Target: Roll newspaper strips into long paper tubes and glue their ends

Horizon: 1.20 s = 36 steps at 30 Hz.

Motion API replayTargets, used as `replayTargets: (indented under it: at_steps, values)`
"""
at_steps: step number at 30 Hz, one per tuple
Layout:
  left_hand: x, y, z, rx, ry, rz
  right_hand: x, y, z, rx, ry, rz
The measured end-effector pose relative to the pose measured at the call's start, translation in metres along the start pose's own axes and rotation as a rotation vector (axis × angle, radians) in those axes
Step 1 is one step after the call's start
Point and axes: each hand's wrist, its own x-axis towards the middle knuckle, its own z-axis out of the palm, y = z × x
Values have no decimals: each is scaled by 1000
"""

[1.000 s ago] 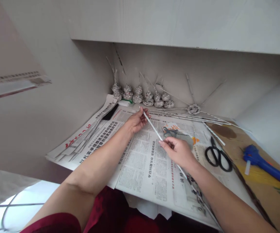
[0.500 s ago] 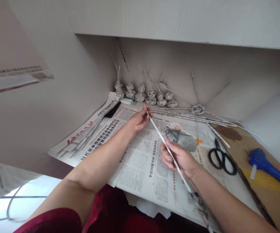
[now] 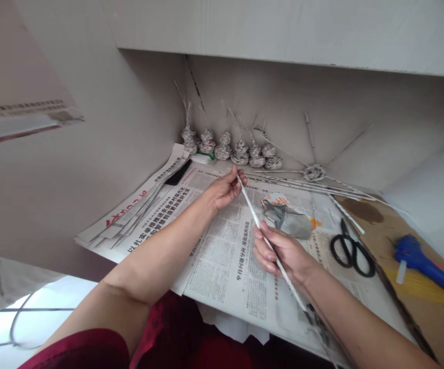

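Note:
A long thin rolled newspaper tube (image 3: 250, 208) runs slantwise over the spread newspaper (image 3: 222, 256). My left hand (image 3: 225, 188) pinches the tube's far end between thumb and fingers. My right hand (image 3: 281, 251) grips the tube further down, and the rest of the tube passes under the palm toward the near table edge. Both hands hover just above the paper.
A row of small coiled paper cones (image 3: 229, 148) lines the back wall. A flat woven start with long spokes (image 3: 314, 171) lies to their right. Black scissors (image 3: 350, 250) and a blue glue gun (image 3: 425, 266) rest on cardboard at right. Folded newspapers (image 3: 137, 210) lie at left.
My right hand has turned from lying over the tube to gripping it. Both hands have lifted the tube slightly, and the far end has shifted a little to the right.

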Motion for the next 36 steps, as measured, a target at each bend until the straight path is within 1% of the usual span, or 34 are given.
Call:
replayTargets:
  at_steps: [2,5,6,7,8,9,12,13,14,15,16,18,21,22,23,24,26,30,34,36]
  values:
    - [0,-4,-1,57,-2,25,2,3,-2,-174,111,-33]
    - [2,-8,-3,125,1,51,4,7,-7,-548,339,-185]
    - [2,-9,-3,132,2,53,4,7,-8,-634,374,-219]
    - [2,-9,-3,129,1,54,3,7,-8,-666,376,-224]
    - [2,-9,-2,117,0,53,3,6,-8,-632,347,-203]
    - [1,-8,-2,99,-5,48,2,5,-7,-539,290,-162]
    - [-1,-5,1,32,-18,9,-1,0,-1,-139,56,-23]
    - [-2,-4,2,14,-22,-8,-1,-1,1,-45,-9,6]
    - [-2,-4,2,1,-25,-21,-2,-2,2,9,-53,27]
    - [-2,-4,2,-4,-25,-27,-2,-2,3,25,-70,42]
    - [-2,-5,2,-1,-21,-22,-1,-1,3,2,-56,46]
    - [-1,-7,0,34,-3,11,0,0,1,-171,50,6]
    - [1,-9,-1,106,21,61,1,3,-4,-620,282,-163]
    - [1,-10,-1,119,22,64,1,4,-6,-742,330,-206]
    - [1,-10,-1,121,23,63,1,5,-6,-816,359,-227]
    - [1,-10,0,113,28,60,1,5,-6,-835,367,-225]
    - [0,-9,1,80,47,48,1,7,-5,-734,341,-175]
    - [-1,-5,4,16,56,18,2,8,2,-323,225,-58]
    - [-1,-2,4,-26,46,-29,-1,3,6,10,29,1]
    - [-1,-3,4,-24,46,-32,-1,1,6,83,-49,24]
